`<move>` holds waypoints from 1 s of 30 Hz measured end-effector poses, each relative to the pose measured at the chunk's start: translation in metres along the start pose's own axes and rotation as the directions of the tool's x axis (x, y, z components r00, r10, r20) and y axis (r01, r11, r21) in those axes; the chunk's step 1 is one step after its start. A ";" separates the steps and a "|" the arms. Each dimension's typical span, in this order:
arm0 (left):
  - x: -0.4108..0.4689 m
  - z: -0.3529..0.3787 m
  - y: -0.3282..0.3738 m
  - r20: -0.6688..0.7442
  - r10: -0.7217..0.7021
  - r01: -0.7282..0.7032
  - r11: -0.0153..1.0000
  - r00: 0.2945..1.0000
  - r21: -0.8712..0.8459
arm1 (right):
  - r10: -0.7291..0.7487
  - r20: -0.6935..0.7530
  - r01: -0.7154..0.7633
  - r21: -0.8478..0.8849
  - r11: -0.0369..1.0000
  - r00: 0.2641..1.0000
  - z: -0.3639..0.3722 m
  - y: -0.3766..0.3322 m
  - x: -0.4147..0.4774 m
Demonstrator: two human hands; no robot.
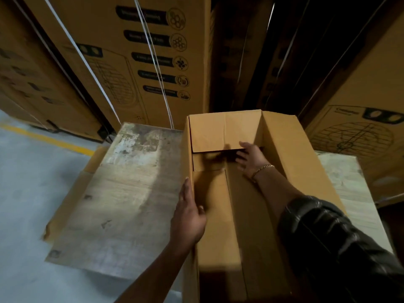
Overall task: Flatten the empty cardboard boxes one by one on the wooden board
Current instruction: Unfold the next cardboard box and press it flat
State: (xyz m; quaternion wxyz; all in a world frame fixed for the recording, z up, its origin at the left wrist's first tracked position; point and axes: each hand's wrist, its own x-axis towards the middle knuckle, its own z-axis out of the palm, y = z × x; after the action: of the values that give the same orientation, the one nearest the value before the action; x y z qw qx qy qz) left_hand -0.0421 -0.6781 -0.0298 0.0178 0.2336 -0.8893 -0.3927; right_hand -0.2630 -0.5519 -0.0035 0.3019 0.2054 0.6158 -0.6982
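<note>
Tall printed cartons (131,62) stand behind a worn wooden board (122,193), on which an open cardboard box (251,215) rests. The left hand (188,217) seems to pinch the box's left wall. The right hand (249,159), fingers spread, reaches inside near the far flap (218,134).

Left hand (188,217) grips the cardboard box (240,226) wall; right hand (251,159) spread inside.
</note>
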 end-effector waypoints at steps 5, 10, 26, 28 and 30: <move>-0.001 0.000 -0.001 0.011 0.007 -0.007 1.000 1.000 -0.027 | -0.288 -0.134 0.315 0.277 0.908 0.948 0.017 -0.027 0.004; 0.000 0.001 0.009 0.055 -0.032 0.035 0.998 0.998 -0.045 | -0.763 0.035 0.538 -0.730 0.421 0.645 0.029 -0.096 0.034; 0.000 -0.002 0.013 0.055 -0.061 0.056 0.995 0.997 0.084 | -0.385 0.105 0.115 -0.993 0.003 0.917 -0.045 -0.062 0.049; 0.001 -0.001 0.015 0.074 -0.087 0.077 0.989 0.993 0.128 | -0.372 0.101 0.144 -0.985 0.090 0.923 -0.069 -0.034 0.005; -0.001 -0.004 0.018 0.062 -0.104 0.092 0.981 0.993 0.171 | -0.350 0.110 0.200 -0.952 0.231 0.930 -0.096 -0.001 -0.040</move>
State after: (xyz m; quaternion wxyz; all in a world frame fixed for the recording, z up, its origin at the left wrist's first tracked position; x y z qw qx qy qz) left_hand -0.0481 -0.6700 -0.0143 -0.0525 0.2639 -0.9067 -0.3248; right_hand -0.2427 -0.4503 0.0089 0.1968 -0.0829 0.9518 -0.2200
